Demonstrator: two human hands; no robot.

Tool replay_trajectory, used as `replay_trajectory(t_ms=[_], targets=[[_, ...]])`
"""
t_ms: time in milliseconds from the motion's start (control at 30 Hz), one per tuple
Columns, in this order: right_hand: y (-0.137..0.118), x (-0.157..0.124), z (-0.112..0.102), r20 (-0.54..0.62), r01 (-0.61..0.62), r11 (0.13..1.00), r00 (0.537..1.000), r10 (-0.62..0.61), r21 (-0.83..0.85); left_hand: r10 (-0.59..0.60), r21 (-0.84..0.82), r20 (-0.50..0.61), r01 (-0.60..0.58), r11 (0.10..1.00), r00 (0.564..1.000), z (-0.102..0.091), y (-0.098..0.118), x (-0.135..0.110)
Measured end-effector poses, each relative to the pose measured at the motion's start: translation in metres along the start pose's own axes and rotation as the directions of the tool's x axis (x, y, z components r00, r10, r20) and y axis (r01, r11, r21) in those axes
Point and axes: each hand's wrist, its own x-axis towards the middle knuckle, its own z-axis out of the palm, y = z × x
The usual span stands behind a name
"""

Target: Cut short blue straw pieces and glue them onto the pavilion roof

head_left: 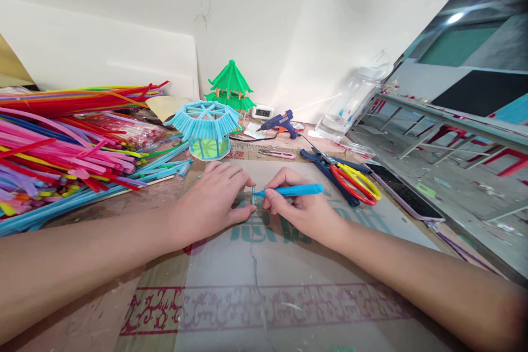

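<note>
My right hand (301, 203) grips a blue marker (295, 191) with its tip pointing left. The tip touches, or nearly touches, a short thin light-coloured stick (253, 196). My left hand (220, 195) pinches this stick upright between thumb and forefinger, just above the translucent work sheet (223, 264). What the stick is made of is too small to tell. Beyond my left hand stands a light-blue pipe-cleaner pavilion model (208, 129) with an open-ribbed roof and a green base. A green tiered pagoda model (231, 85) is behind it.
Bundles of coloured pipe cleaners (66, 154) fill the left side. At the back are a glue gun (280, 121), a small digital clock (263, 112), tweezers (277, 154) and a clear plastic bottle (344, 102). Red-and-yellow-handled pliers (357, 181) and a phone (404, 192) lie at right.
</note>
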Motion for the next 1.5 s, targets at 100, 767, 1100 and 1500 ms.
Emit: replay_trajectory(t_ms=[100,767,1100,1500], targets=[[-0.002,0.000,0.000,0.043,0.010,1.000,0.999,-0.009,-0.023,0.001,-0.001,-0.004,-0.001,1.000,1.000,0.001,-0.001,0.000],[-0.001,-0.001,-0.001,0.026,0.013,0.999,1.000,-0.014,0.046,0.002,0.007,-0.015,-0.002,1.000,1.000,0.001,0.000,-0.001],[0.007,0.005,-0.007,0.100,-0.028,0.980,0.995,0.008,0.196,0.085,0.015,-0.085,-0.084,0.996,0.993,-0.003,0.004,-0.002],[0.009,0.009,-0.008,0.160,-0.114,0.936,0.985,0.063,0.334,0.097,-0.008,-0.064,-0.098,0.995,0.993,-0.002,0.004,-0.002]])
